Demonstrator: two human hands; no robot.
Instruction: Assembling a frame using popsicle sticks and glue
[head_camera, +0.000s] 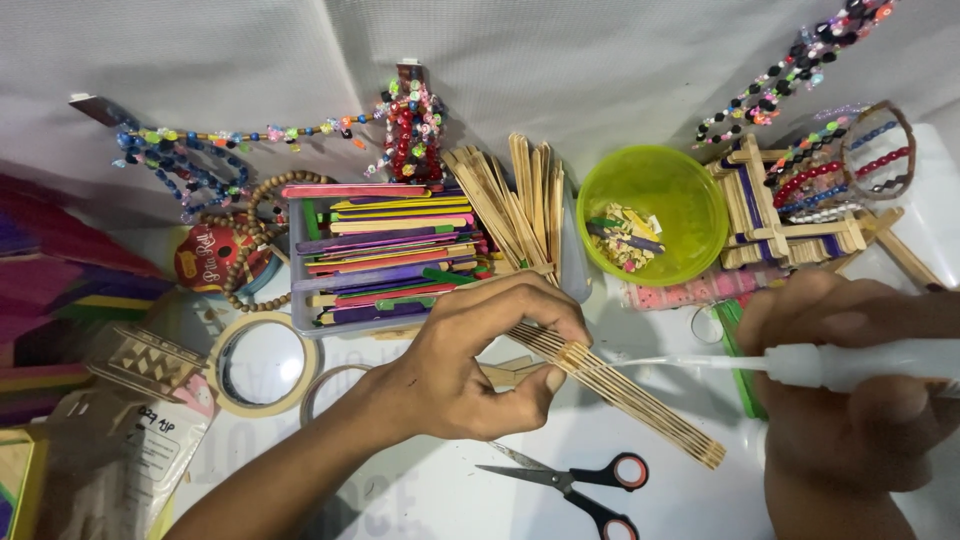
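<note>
Left hand (470, 365) grips a flat bundle of plain wooden craft sticks (625, 388), thumb under, fingers over its far-left end; bundle slants toward near right, above the white table (690, 500). Right hand (855, 385) clenched around a white glue bottle (860, 365), its thin nozzle pointing left, tip touching the sticks just beside the left thumb.

Scissors (575, 480) with black-and-red handles lie near, just below the bundle. Far of the left hand: grey tray of coloured sticks (385, 250), loose plain sticks (515, 205) beside it on the right. Green bowl (655, 215) of small coloured bits, centre-far. Two masking tape rolls (262, 365) to the left. Round red label on a reel (210, 258), far left. Brown paper packet with a white handwritten label (145, 440) at near left. Bead strings (185, 150) along the far cloth
</note>
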